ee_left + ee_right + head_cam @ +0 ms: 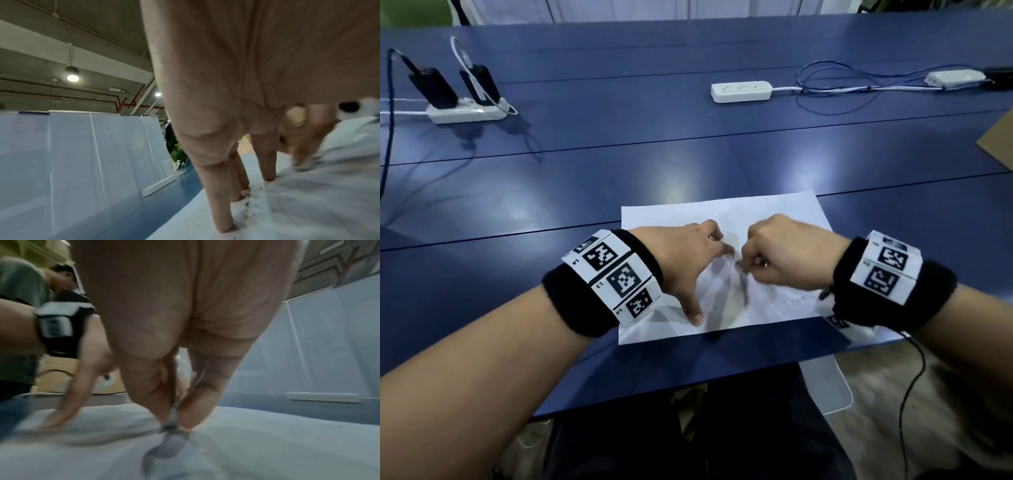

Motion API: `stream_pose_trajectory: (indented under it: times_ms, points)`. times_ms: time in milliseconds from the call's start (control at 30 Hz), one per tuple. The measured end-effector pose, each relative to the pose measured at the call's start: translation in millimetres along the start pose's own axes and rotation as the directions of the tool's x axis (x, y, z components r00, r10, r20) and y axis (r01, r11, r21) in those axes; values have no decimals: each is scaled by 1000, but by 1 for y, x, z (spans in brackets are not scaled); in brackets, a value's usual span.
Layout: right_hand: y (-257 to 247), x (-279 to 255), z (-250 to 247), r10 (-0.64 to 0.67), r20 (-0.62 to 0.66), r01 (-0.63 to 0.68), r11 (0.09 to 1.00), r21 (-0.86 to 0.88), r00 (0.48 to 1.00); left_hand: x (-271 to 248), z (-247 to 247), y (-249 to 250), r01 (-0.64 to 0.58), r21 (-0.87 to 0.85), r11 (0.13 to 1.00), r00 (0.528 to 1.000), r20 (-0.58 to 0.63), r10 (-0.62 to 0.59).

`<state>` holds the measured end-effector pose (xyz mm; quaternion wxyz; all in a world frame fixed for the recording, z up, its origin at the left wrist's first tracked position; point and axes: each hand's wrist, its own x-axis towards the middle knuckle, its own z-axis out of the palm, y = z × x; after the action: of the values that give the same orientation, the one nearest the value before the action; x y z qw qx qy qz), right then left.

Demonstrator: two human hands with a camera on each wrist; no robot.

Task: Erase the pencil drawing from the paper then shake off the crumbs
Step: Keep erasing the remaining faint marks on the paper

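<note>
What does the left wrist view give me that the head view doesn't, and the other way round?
Only left wrist: dark crumbs lying on the paper by the left fingertips, and a ceiling lamp.
Only head: the whole paper on the blue table, two wristbands, three power strips.
Both: the left hand pressing straight fingers on the paper, the right hand pinching a small eraser against it, blurred.

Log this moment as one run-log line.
left hand: fingers spread, pressing paper flat | right hand: pinching eraser on paper | crumbs: present
</note>
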<state>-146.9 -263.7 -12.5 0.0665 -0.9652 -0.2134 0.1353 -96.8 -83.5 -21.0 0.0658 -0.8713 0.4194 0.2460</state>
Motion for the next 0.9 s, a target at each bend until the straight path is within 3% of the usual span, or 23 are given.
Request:
stream_pose_trajectory:
  times_ms: [133,233,367,533,700,800,900]
  points:
    - [-21,-21,9,-128,94,122,990,76,987,1,6,5,-8,3,1000,996,-87,8]
    - [-4,-6,4,-41,-5,41,999,29,999,3,7,5,-17,-6,1000,991,-131,16]
    - [7,3,0,13,-52,-13,1000,-1,999,3,4,4,-8,-10,1000,994,-111,7]
    - [-16,-26,10,-95,83,87,992,94,992,5,6,3,12,-24,1000,995,-95,-15]
    - [6,-4,2,-18,-48,19,999,29,999,5,2,4,7,-19,1000,997,-80,-9]
    - [-3,-13,7,-80,-36,80,997,-2,996,5,1,3,23,-15,1000,997,-79,-24]
    - [-19,-33,15,-151,37,147,984,97,988,6,1,4,38,-3,999,996,-76,-38]
